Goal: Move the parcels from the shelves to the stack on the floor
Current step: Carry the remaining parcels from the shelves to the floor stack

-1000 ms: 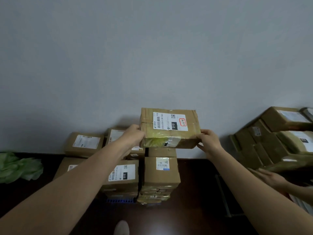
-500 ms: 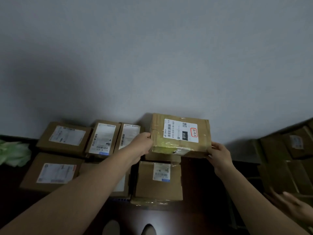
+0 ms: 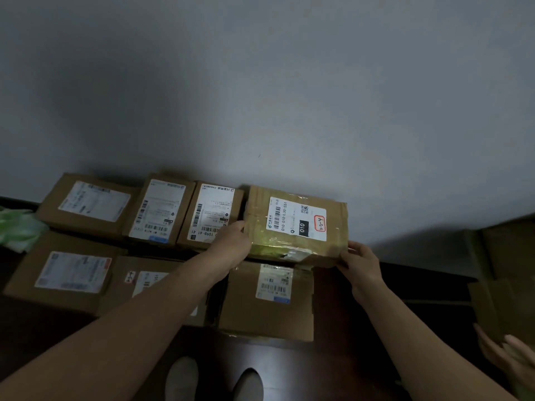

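Note:
A brown cardboard parcel (image 3: pixel 295 224) with a white label marked 010 and yellow tape sits at the right end of the back row of the floor stack, against the wall. My left hand (image 3: pixel 231 244) grips its left end. My right hand (image 3: pixel 360 260) holds its front right corner. Several labelled parcels make up the stack: one (image 3: pixel 208 215) directly to its left, another (image 3: pixel 269 302) in front and below it.
More parcels (image 3: pixel 86 206) lie in two rows to the left. A green bag (image 3: pixel 17 230) sits at the far left. Brown boxes (image 3: pixel 503 273) stand at the right, with another person's hand (image 3: pixel 506 354) below them. My shoes (image 3: pixel 182 377) are on the dark floor.
The parcel has gone down and back, from held in the air to level with the back row against the wall. My view has tilted down toward the stack.

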